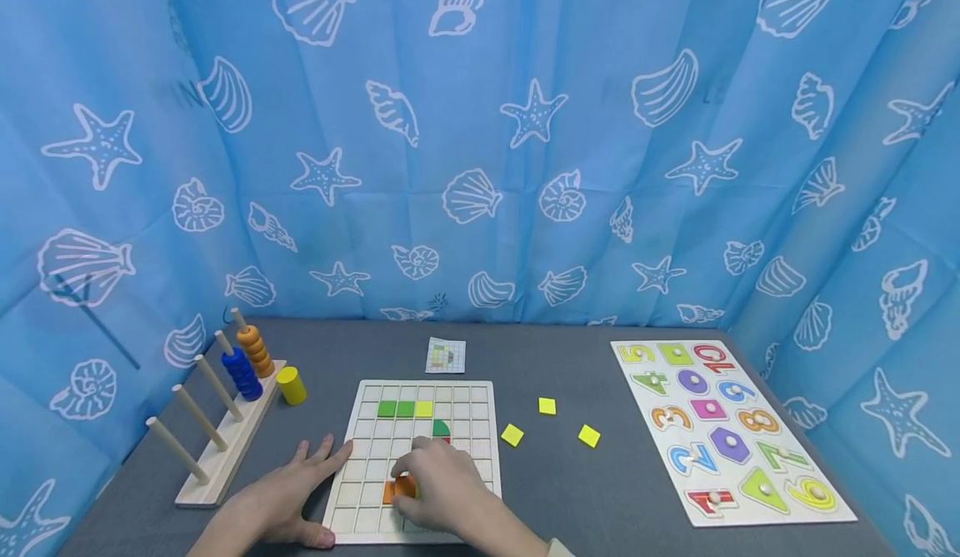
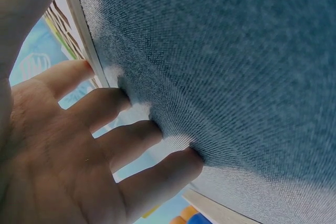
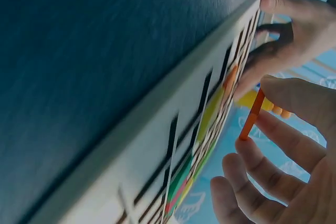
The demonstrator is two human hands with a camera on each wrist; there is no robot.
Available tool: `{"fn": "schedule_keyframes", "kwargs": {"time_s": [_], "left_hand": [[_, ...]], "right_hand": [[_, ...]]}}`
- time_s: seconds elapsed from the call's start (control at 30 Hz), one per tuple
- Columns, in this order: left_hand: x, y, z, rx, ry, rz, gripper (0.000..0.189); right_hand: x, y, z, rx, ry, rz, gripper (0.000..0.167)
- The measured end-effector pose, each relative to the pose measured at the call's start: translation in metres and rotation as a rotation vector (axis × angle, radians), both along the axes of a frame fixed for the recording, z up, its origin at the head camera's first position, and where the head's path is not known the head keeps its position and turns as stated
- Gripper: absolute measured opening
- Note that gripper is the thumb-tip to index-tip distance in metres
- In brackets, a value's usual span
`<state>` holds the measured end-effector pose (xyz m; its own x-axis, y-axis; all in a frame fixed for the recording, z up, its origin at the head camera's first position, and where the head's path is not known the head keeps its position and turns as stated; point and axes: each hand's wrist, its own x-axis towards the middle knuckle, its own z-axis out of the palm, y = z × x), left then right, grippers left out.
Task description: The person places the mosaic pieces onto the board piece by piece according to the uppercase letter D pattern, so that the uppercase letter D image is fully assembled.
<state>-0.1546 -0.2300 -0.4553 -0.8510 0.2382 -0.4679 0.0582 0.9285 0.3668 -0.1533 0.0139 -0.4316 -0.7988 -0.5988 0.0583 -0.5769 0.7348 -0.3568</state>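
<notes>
My right hand (image 1: 453, 490) pinches a thin orange tile (image 3: 253, 114) between thumb and fingers, over the lower middle of a pale wooden grid board (image 1: 362, 449). Another orange tile (image 1: 387, 493) lies in the grid just left of the held one. Higher up, two green squares (image 1: 396, 408) and a yellow square (image 1: 424, 408) sit in a row. Below them is a green rounded piece (image 1: 441, 429), with a bit of red under it, partly hidden by the right hand. My left hand (image 1: 288, 494) spreads its fingers along the board's left edge, thumb at the near corner.
Three yellow tiles (image 1: 547, 406) lie loose right of the board. Behind it lies a small pattern card (image 1: 446, 356). A peg stand (image 1: 228, 449) with blue and orange rings and a yellow cylinder (image 1: 291, 386) stand left; a number puzzle (image 1: 731, 436) lies right.
</notes>
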Motion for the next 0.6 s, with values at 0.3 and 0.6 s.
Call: {"fn": "schedule_keyframes", "kwargs": {"time_s": [0.3, 0.6], "left_hand": [[0.002, -0.002, 0.002, 0.027, 0.021, -0.018, 0.12], [0.0, -0.001, -0.001, 0.01, 0.014, -0.016, 0.119]], "right_hand": [[0.003, -0.029, -0.01, 0.053, 0.1, 0.043, 0.019], [0.002, -0.041, -0.016, 0.084, 0.146, 0.05, 0.016]]}}
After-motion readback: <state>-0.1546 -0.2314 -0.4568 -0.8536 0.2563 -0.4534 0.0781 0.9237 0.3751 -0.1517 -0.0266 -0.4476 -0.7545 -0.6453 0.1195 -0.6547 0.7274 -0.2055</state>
